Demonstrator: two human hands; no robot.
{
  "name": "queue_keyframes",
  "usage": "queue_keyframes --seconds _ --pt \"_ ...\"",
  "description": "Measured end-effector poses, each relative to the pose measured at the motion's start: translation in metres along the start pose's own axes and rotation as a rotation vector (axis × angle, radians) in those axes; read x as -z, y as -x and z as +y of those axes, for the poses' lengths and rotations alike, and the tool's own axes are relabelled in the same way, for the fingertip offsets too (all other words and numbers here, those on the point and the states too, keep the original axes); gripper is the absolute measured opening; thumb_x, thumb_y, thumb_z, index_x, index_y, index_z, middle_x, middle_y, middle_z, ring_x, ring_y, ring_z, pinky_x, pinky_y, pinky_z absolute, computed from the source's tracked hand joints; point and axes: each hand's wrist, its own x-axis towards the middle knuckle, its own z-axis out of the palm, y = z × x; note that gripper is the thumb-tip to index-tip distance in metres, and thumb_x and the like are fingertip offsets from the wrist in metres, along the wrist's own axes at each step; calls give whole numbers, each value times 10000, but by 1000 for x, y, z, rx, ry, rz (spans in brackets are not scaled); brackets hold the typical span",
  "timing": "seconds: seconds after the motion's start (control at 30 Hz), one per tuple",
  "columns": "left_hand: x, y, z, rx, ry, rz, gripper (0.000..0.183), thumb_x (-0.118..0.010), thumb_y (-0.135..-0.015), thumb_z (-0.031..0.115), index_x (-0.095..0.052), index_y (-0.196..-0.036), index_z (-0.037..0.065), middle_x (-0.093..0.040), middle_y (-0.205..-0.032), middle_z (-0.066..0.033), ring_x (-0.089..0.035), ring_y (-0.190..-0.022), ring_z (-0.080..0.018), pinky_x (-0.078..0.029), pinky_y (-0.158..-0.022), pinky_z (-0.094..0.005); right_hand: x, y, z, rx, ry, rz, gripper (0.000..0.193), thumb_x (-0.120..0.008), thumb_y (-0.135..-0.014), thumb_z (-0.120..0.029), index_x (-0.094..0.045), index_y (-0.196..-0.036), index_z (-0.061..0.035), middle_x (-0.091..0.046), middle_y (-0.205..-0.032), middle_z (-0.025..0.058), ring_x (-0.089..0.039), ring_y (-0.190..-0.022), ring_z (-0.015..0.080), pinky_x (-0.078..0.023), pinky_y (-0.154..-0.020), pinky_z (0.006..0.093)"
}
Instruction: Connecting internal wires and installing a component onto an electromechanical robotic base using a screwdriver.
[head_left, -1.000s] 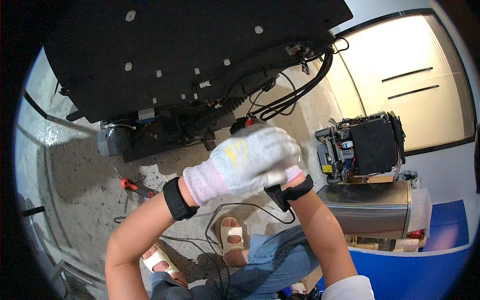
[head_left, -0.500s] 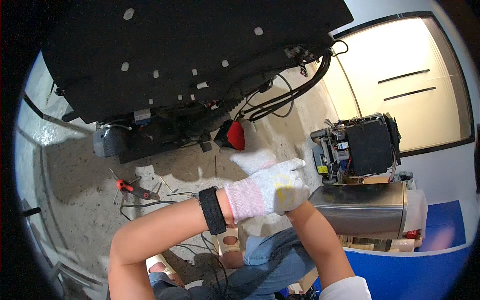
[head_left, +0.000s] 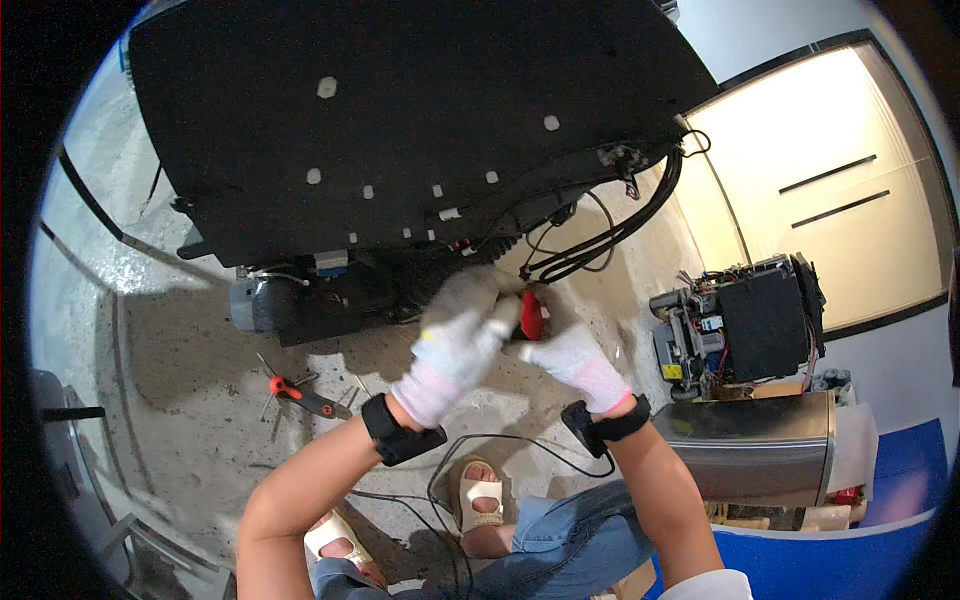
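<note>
Both my hands wear whitish gloves with pink cuffs. My left hand [head_left: 455, 335] is at the lower edge of a big black panelled machine [head_left: 400, 120], its fingers bent toward a red-and-black object [head_left: 531, 315]. On the other side of that object is my right hand [head_left: 572, 352], its thumb side against or close to it. Motion smears the fingers of both hands, so their grip does not show clearly. Most of the object is hidden between the gloves. Black cables [head_left: 600, 255] hang from the machine just above it.
On the floor at left lies a red-and-black multi-armed tool [head_left: 298, 394] beside thin rods. A smaller machine [head_left: 750, 320] stands at right, above a metal cylinder [head_left: 750, 450] and a blue bin [head_left: 800, 560]. A dark cable [head_left: 520, 437] loops near my feet.
My hands were together, the left crossing over the right wrist. They have since parted and moved up to either side of the red-and-black object. The whole view has shifted too.
</note>
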Motion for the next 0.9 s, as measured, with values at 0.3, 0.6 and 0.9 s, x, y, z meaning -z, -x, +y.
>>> queue_keyframes --seconds 0.3,0.6,0.9 --pt "9 -1 -32 416 413 -268 238 -547 -816 157 -576 -1009 21 -591 -947 -80 -550 -871 -155 -431 -777 -270 11 -2 -17 -158 -68 -56 779 -766 -605 -219 -375 -1242 2 -539 -1055 104 -517 -920 164 -420 -812 264" --pt "11 -12 -28 569 359 -403 255 -567 -805 182 -573 -986 3 -591 -887 -72 -525 -798 -118 -434 -737 -259 6 -1 -20 -42 -7 -44 819 -774 -595 -214 -344 -1246 34 -486 -1155 154 -490 -1038 207 -421 -851 302" --pt "0 1 -47 447 383 -293 228 -550 -815 165 -565 -984 13 -588 -877 -61 -528 -803 -118 -438 -741 -256 2 0 -28 -106 51 -31 780 -759 -615 -185 -347 -1241 30 -495 -1129 149 -501 -1017 195 -422 -848 283"
